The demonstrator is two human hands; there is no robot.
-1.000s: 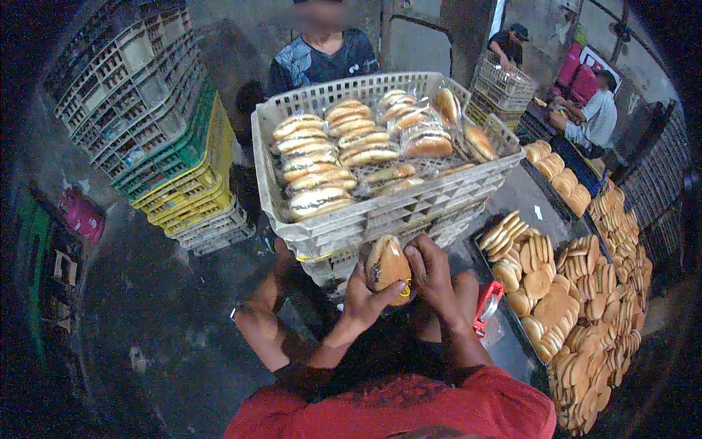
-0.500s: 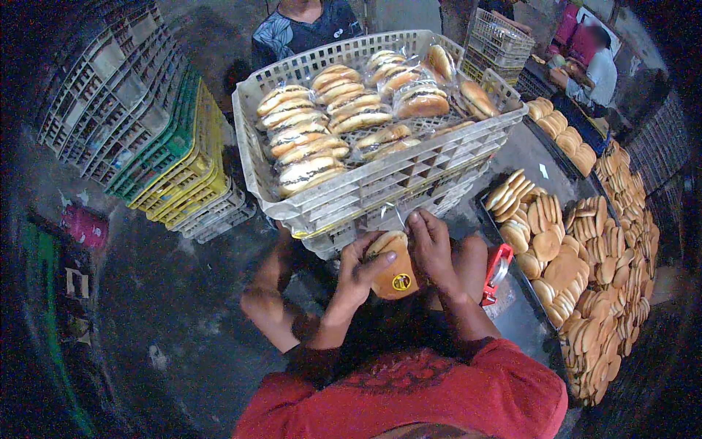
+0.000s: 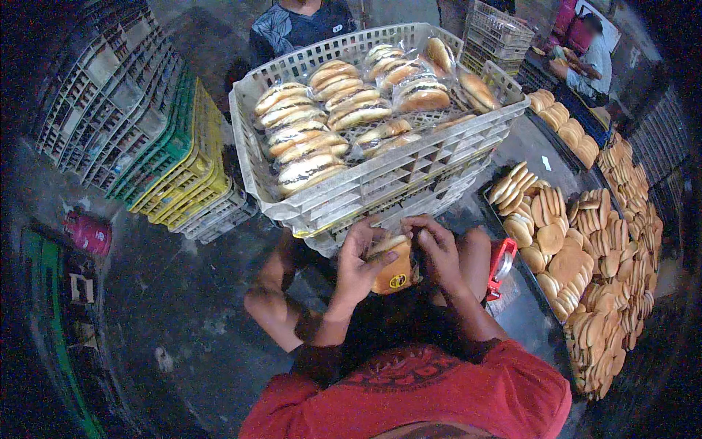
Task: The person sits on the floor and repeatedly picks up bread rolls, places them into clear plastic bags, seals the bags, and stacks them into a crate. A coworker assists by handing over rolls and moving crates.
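Note:
A bun in a clear plastic bag (image 3: pixel 391 276) with a round yellow-and-black sticker sits in my left hand (image 3: pixel 355 267), its thumb across the front. My right hand (image 3: pixel 439 252) is closed at the upper right of the bag, with thumb and finger pinched at the bag's edge; the bag's mouth is partly hidden by the fingers. Just beyond both hands stands a stacked white plastic crate (image 3: pixel 351 186), holding several bagged buns with dark filling (image 3: pixel 311 172). To the right of my right hand is a red tape dispenser (image 3: pixel 500 269).
Trays of unwrapped buns (image 3: pixel 567 263) spread along the right. Stacked grey, green and yellow crates (image 3: pixel 183 157) stand at the left. One person (image 3: pixel 303 29) is behind the crate; another person (image 3: pixel 591 69) sits at the far right. A pink object (image 3: pixel 89 233) lies at far left.
My right hand has drawn down and in toward the bun, its fingers now closer to the bag's top. The bun has tipped slightly and risen a little in my left hand.

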